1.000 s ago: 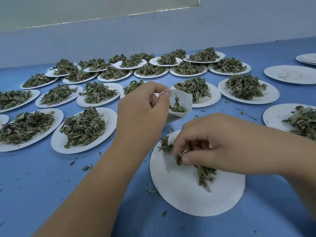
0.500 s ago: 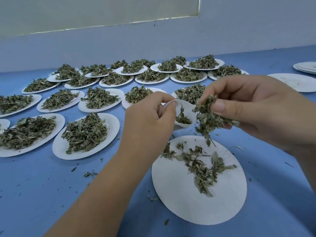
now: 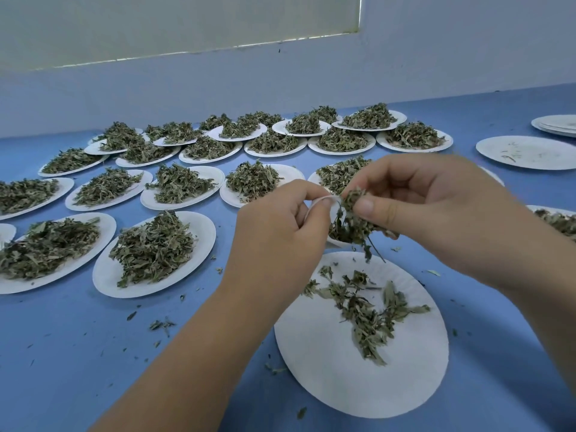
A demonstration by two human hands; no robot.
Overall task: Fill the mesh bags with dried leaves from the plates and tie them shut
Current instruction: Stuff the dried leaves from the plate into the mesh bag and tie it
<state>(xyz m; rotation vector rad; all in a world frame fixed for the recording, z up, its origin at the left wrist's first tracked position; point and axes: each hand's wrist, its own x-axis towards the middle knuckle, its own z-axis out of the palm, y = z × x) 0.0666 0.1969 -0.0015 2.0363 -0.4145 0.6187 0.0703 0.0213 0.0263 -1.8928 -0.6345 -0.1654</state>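
Leaves (image 3: 353, 213) lifted from the 6 o'clock plate (image 3: 327, 375) are now gripped by the right hand (image 3: 436, 210) at the mesh bag (image 3: 325, 199) pinched open by the left hand (image 3: 280, 226), so filling is advanced.

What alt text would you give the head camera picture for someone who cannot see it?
A person's left hand pinches open a small white mesh bag while the right hand holds a clump of dried leaves at its mouth, above a nearly empty paper plate. Many leaf-heaped plates cover the blue table behind.
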